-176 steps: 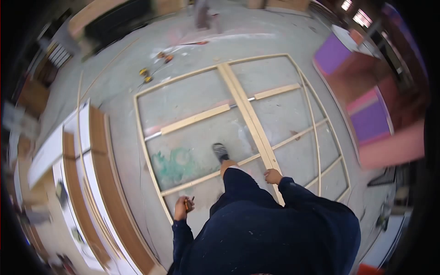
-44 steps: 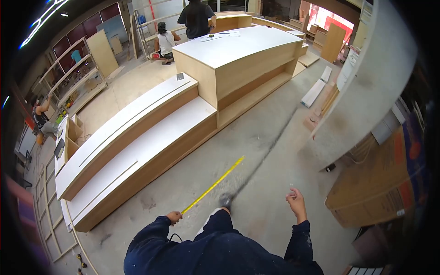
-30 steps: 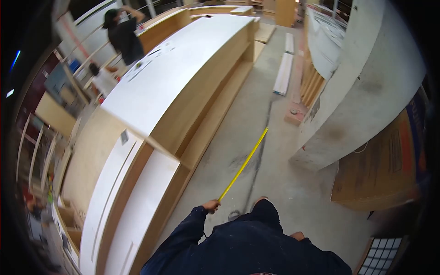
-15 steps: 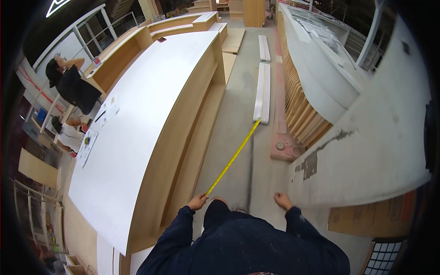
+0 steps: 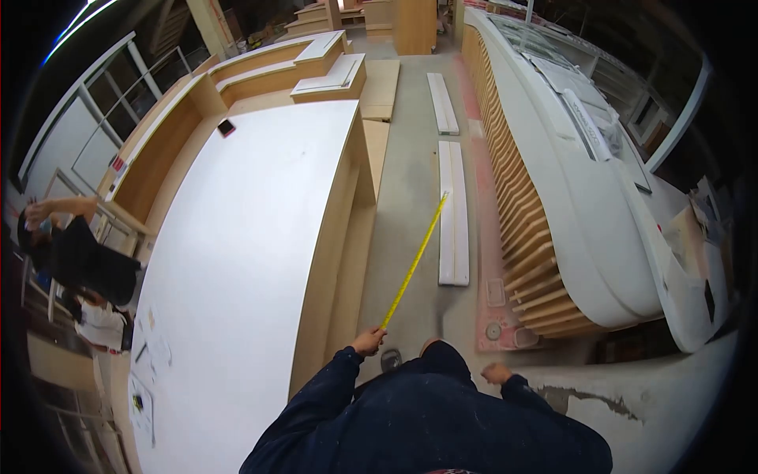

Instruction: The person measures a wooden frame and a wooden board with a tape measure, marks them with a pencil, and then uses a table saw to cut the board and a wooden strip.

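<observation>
My left hand [image 5: 369,341] is closed around the lower end of a yellow tape measure [image 5: 412,272]. The blade runs out straight, up and to the right, its far tip overlapping a long white board [image 5: 453,229] on the floor. Any tape case is hidden in my fist. My right hand [image 5: 497,374], smeared a little, hangs low with its fingers curled and nothing showing in them. It is nearest to the chipped edge of a pale panel [image 5: 600,399] at the lower right.
A long white-topped counter [image 5: 245,229] with wooden shelving lines my left. On it lie a phone [image 5: 227,127] and papers. To the right stands a curved white counter with wooden slats [image 5: 521,237]. Another white board [image 5: 443,103] lies farther on. Two people [image 5: 83,257] are beyond the counter.
I have moved forward along the aisle, bringing the white boards and slatted counter closer. The tape's far tip has shifted from the board's near end to farther along it.
</observation>
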{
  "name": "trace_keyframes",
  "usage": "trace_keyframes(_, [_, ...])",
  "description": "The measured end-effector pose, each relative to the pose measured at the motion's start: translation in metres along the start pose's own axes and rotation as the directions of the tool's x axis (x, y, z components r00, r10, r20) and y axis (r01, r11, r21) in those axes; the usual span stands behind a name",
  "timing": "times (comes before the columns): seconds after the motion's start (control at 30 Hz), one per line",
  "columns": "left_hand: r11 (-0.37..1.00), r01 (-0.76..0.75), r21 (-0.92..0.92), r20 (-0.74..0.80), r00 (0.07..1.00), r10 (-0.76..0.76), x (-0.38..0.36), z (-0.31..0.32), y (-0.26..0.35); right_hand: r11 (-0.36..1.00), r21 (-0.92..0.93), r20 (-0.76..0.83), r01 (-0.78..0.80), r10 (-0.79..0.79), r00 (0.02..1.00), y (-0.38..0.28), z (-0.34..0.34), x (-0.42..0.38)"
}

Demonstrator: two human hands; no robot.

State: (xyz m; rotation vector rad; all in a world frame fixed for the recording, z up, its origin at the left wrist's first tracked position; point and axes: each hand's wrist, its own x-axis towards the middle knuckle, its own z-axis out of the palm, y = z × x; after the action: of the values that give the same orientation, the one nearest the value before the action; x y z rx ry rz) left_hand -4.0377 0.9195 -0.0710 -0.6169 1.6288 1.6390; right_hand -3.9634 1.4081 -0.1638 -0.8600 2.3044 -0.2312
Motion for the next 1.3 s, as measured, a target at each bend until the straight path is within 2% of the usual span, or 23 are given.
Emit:
trace_keyframes(0.03, [1.0,-0.002,0.014,0.034,0.999,0.002,0.02,-0.005,0.031,0.996,-0.061,-0.05,0.072,-0.075,0.996,0.018,0.021,-0.001])
trace_keyframes(0.07, [1.0,-0.016,0.025,0.066,0.998,0.015,0.045,-0.009,0.068,0.984,0.003,0.036,-0.179,0.179,0.983,0.0,-0.003,-0.009])
trace_keyframes(0.1, [0.998,-0.02,0.066,0.071,0.997,0.016,0.062,-0.011,0.107,0.96,0.016,-0.005,-0.279,0.279,0.96,0.002,-0.002,-0.008])
trace_keyframes(0.13, [0.997,-0.027,0.079,0.075,0.997,0.021,0.089,-0.017,0.137,0.923,0.102,0.099,-0.37,0.361,0.927,0.004,-0.012,-0.007])
trace_keyframes(0.17, [0.996,-0.034,0.077,0.093,0.995,0.027,0.118,-0.021,0.166,0.953,0.185,-0.272,-0.239,0.284,0.919,0.029,0.032,0.0])
trace_keyframes(0.23, [0.996,-0.045,0.072,0.113,0.993,0.037,0.173,-0.025,0.223,0.881,0.271,0.073,-0.389,0.384,0.921,0.051,0.014,0.023])
trace_keyframes(0.37, [1.0,-0.013,0.024,0.109,0.994,0.011,0.272,-0.044,0.336,0.878,0.261,0.174,-0.401,0.366,0.914,0.124,-0.072,0.124])
trace_keyframes(0.47, [0.999,0.046,-0.022,0.09,0.995,-0.044,0.33,-0.054,0.39,0.958,0.1,0.199,-0.268,0.245,0.949,0.196,-0.216,0.236])
trace_keyframes(0.5, [1.0,0.002,0.007,0.054,0.999,-0.003,0.347,-0.062,0.416,0.968,-0.117,0.109,-0.222,0.234,0.966,0.228,-0.263,0.289])
trace_keyframes(0.53, [0.999,-0.039,0.037,0.018,0.999,0.039,0.366,-0.069,0.438,0.721,0.54,-0.262,-0.434,0.634,0.728,0.209,-0.356,0.321])
trace_keyframes(0.57, [0.999,0.026,-0.025,0.0,1.0,-0.026,0.372,-0.073,0.469,0.625,0.715,-0.305,-0.314,0.682,0.664,0.241,-0.398,0.369])
trace_keyframes(0.6, [0.999,0.026,-0.035,0.007,1.0,-0.025,0.39,-0.077,0.489,0.551,0.817,-0.293,-0.172,0.654,0.698,0.231,-0.492,0.391])
trace_keyframes(0.67, [0.978,0.079,-0.193,-0.047,0.995,-0.089,0.431,-0.087,0.53,0.611,0.791,-0.404,-0.025,0.554,0.728,0.262,-0.6,0.456])
trace_keyframes(0.8, [0.935,0.134,-0.33,0.004,0.99,-0.14,0.536,-0.116,0.601,0.578,0.809,-0.493,0.109,0.565,0.662,0.334,-0.715,0.569])
trace_keyframes(0.9, [0.938,0.077,-0.337,-0.007,0.996,-0.084,0.636,-0.149,0.66,0.594,0.8,-0.382,-0.09,0.619,0.687,0.392,-0.718,0.616])
trace_keyframes(0.93, [0.942,0.063,-0.329,0.012,0.998,-0.063,0.66,-0.157,0.676,0.438,0.889,-0.218,-0.132,0.659,0.72,0.408,-0.706,0.618])
trace_keyframes(0.97, [0.939,0.079,-0.334,0.017,0.997,-0.078,0.666,-0.161,0.703,0.623,0.716,-0.202,-0.316,0.617,0.76,0.461,-0.65,0.63])
trace_keyframes(1.0, [0.929,0.092,-0.359,-0.054,0.991,-0.119,0.67,-0.171,0.741,0.842,0.48,-0.204,-0.246,0.38,0.902,0.459,-0.666,0.611])
trace_keyframes(1.03, [0.92,0.094,-0.38,-0.129,0.98,-0.154,0.677,-0.183,0.782,0.869,0.406,-0.07,-0.283,0.338,0.938,0.462,-0.669,0.602])
trace_keyframes(1.07, [0.926,0.093,-0.366,-0.137,0.979,-0.152,0.693,-0.197,0.816,0.957,0.091,0.134,-0.276,0.262,0.956,0.477,-0.654,0.604])
trace_keyframes(1.1, [0.959,0.049,-0.28,-0.149,0.984,-0.093,0.708,-0.211,0.847,0.975,0.019,0.18,-0.221,0.214,0.96,0.485,-0.649,0.597])
trace_keyframes(1.2, [0.988,-0.048,-0.145,-0.102,0.994,0.034,0.773,-0.26,0.924,0.853,0.227,0.047,-0.47,0.472,0.88,0.525,-0.56,0.6])
trace_keyframes(1.3, [0.99,-0.103,-0.1,-0.118,0.989,0.091,0.835,-0.306,0.994,0.727,0.372,0.218,-0.577,0.536,0.816,0.545,-0.608,0.639])
